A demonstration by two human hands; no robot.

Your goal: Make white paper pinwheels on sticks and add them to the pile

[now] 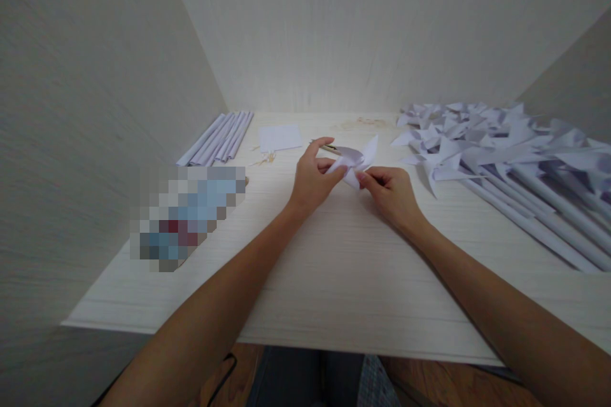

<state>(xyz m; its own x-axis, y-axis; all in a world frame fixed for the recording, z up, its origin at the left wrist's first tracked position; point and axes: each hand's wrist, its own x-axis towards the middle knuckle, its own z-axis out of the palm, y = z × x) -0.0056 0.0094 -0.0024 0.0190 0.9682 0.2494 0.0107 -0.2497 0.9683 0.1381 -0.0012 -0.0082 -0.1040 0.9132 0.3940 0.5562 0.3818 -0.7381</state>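
Note:
A white paper pinwheel (370,151) is between my two hands above the middle of the table, its pointed blades curled. My left hand (311,179) grips it from the left, with thumb and fingers on the folded paper and the index finger raised and curved. My right hand (394,196) pinches the lower right edge of the same pinwheel between thumb and fingertips. Beside the left fingers shows a thin tan and dark object (330,149), partly hidden; whether it is held cannot be made out. The centre of the pinwheel is partly covered by the left thumb.
Rolled paper tubes (222,138) lie at the back left, near a stack of white paper squares (280,137) and small yellowish sticks (268,157). A blurred-out item (200,206) lies at left. Many finished-looking pinwheels (482,140) on paper tubes (539,216) pile up at right.

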